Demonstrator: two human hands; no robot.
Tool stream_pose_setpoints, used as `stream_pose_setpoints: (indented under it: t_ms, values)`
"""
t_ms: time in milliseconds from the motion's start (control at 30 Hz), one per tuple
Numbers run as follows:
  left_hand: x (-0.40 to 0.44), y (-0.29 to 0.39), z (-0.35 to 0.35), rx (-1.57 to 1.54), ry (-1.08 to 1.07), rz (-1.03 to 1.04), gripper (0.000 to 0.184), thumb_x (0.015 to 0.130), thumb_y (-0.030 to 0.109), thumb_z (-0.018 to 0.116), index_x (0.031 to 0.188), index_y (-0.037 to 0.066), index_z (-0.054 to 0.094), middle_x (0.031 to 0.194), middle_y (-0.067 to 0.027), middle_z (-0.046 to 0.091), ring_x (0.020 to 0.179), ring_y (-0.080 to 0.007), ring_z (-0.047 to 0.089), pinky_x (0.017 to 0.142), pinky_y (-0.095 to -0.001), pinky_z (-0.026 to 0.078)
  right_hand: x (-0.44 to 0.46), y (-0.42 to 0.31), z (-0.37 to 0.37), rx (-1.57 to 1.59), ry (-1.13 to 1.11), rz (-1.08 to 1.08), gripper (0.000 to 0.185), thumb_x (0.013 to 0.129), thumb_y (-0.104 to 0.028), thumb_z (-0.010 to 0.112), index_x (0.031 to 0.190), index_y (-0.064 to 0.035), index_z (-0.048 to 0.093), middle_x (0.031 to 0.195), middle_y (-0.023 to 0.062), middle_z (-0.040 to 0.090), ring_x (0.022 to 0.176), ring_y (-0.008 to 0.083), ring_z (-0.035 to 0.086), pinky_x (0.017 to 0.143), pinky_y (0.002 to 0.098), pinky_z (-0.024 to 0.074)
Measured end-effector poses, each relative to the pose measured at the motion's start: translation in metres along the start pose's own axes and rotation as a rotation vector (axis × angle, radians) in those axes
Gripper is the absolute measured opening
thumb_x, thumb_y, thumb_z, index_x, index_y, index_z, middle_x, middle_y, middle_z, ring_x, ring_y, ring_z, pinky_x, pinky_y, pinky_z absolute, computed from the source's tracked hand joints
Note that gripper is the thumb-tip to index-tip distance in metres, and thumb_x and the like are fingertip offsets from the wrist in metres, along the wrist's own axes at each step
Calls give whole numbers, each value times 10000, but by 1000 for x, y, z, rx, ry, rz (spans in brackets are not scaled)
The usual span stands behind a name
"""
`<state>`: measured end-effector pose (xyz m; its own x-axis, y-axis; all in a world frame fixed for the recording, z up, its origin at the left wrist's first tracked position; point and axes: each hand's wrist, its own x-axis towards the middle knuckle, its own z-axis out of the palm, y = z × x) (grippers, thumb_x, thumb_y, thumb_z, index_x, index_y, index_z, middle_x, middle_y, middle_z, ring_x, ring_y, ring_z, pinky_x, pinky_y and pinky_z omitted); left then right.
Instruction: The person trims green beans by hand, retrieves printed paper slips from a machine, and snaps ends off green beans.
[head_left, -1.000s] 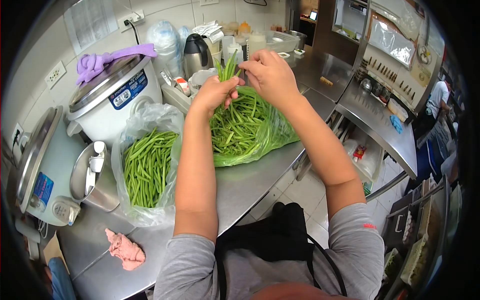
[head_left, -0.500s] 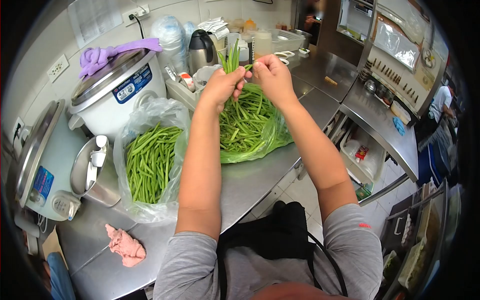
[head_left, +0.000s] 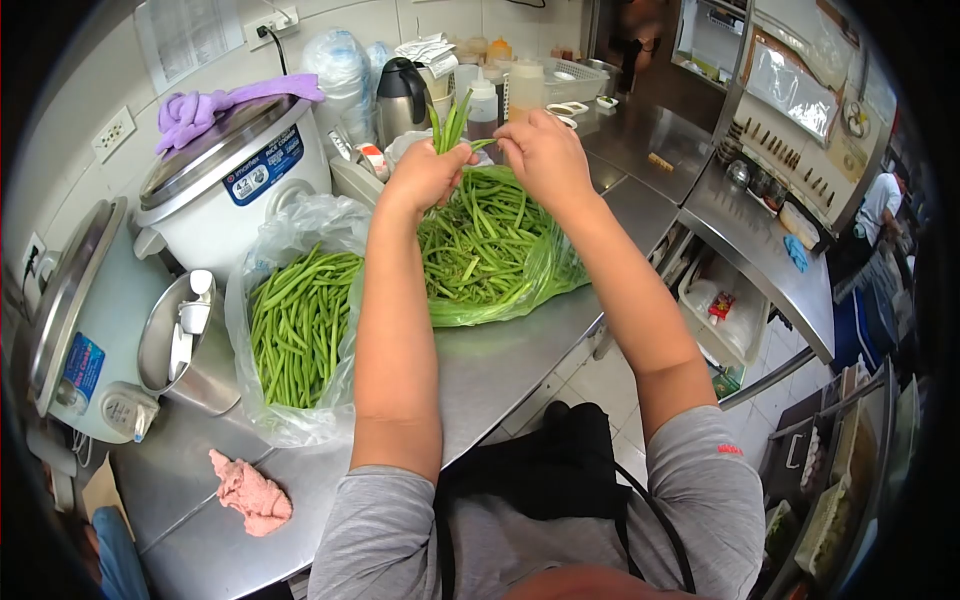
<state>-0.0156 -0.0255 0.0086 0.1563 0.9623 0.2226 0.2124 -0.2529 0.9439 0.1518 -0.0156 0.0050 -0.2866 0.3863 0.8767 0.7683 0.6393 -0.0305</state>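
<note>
Several green beans [head_left: 449, 122] stand upright out of my left hand [head_left: 425, 178], which is closed around them. My right hand [head_left: 546, 158] pinches the end of a single green bean [head_left: 484, 143] that stretches across between both hands. Beneath them lies an open green-tinted plastic bag [head_left: 520, 303] with a heap of green beans [head_left: 480, 240] and small trimmed bits in it. Left of my left forearm, a clear plastic bag [head_left: 262, 408] holds more green beans [head_left: 303, 325], lined up roughly lengthwise.
Two rice cookers, one white [head_left: 235, 190] and one pale green [head_left: 110, 330], line the left side. A metal container [head_left: 165, 345] with scoops stands beside them. A pink cloth [head_left: 250, 492] lies in front. Behind are a thermos [head_left: 403, 97] and squeeze bottles [head_left: 482, 103].
My hands have drawn apart, the left one shifting left with its beans. A bean now spans the gap between them.
</note>
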Motion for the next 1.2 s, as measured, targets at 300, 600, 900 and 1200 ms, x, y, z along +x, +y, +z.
stream_pose_setpoints:
  t_ms: [300,600,900,1200]
  values:
    - [-3,5,8,-34,-30,5,238,790,226,494,789,-3,559,504,19,408,396,-81,372,371,-224,312,-5,-6,-6,180,-110,184,79,726,-145,517,751,-76,545,754,105,533,696,295,521,611,369,420]
    - [-2,1,8,-84,-42,7,236,795,226,493,794,-2,552,497,19,402,395,-82,368,370,-224,308,15,5,-13,1096,166,542,128,823,-154,450,785,-35,479,621,-36,434,559,41,393,522,172,333]
    - [-3,2,7,89,-47,-25,210,784,217,501,775,16,561,485,10,412,377,-83,369,347,-226,290,6,7,1,678,-106,351,225,754,-147,512,927,-10,552,749,57,571,660,130,523,623,254,420]
    - [5,-7,7,216,-61,79,282,756,321,514,762,44,567,490,8,418,392,-79,368,364,-234,282,10,-4,-11,158,-110,13,95,700,-138,522,757,-77,568,749,107,554,715,283,534,616,354,429]
